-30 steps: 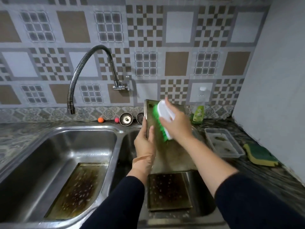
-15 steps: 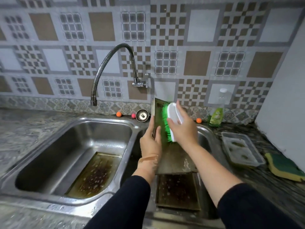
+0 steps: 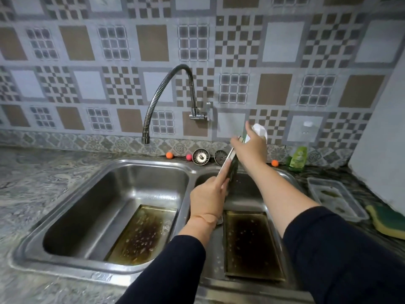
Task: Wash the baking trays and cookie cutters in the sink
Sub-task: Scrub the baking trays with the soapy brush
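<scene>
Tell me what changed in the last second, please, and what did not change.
The held tray turned edge-on to the camera. The right hand with the brush rose to its top end. The left hand still grips its lower edge. Both soaking trays lie unmoved.

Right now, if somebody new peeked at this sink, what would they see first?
Probably the two hands over the right basin: the left hand grips a baking tray tipped up on its edge, and the right hand holds a white scrub brush at its top. Next, two more greasy, dark-stained trays, one lying in the left basin and one in the right basin. Then the curvy metal faucet on the patterned tile wall.
</scene>
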Tool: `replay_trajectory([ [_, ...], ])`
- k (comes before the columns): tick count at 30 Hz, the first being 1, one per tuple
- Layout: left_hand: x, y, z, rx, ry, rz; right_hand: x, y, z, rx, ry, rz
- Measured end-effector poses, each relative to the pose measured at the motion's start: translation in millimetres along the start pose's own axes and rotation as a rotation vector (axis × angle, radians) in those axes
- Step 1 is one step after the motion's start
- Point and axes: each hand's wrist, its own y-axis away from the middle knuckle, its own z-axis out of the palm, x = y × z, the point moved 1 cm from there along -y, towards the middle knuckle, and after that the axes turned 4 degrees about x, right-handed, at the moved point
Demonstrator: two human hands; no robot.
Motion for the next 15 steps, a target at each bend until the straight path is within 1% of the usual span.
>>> replay_trajectory([
  [3,-14,4,-10,-0.021,0.016,0.042,-3,10,12,0.024,0.0,-0.002],
  [6,-33,-4,-36,-0.185,0.042,0.03,-15,16,16,0.042,-0.039,-0.054],
  [10,-82,-26,-55,-0.241,0.123,-0.187,-48,23,14,0.052,-0.157,-0.099],
  [12,-109,-32,-56,-0.336,0.166,-0.294,-63,27,15,0.042,-0.235,-0.095],
  [15,-141,-31,-50,-0.479,0.24,-0.42,-76,38,29,0.044,-0.29,-0.075],
])
